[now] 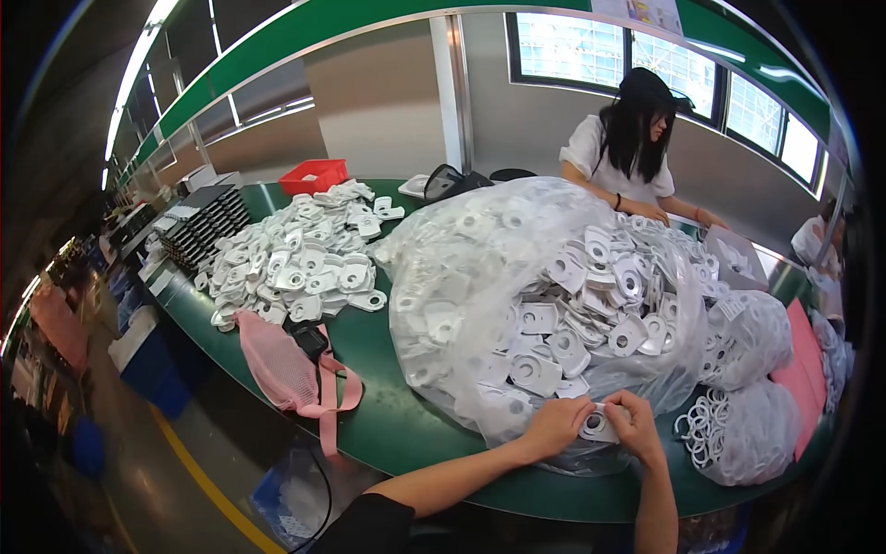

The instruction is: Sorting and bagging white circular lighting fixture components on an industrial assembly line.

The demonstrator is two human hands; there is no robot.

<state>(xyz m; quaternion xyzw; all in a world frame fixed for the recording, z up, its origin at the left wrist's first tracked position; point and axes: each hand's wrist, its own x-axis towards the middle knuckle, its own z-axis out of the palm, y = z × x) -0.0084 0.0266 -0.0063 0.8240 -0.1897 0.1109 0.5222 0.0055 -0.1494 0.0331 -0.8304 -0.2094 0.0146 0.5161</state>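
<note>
My left hand and my right hand are both closed on a small white plastic part with a round hole in it. They hold it between them, fingertips at its upper edge, over the front rim of a big clear plastic bag. Many similar white plastic parts lie heaped in the bag's open mouth, just beyond my hands. To the right of my right hand, loose white rings spill from a smaller clear bag.
On the green table, a pile of white parts, a pink bag with straps, a red bin and stacked black trays stand left. A co-worker works across the table. Pink sheet lies at right.
</note>
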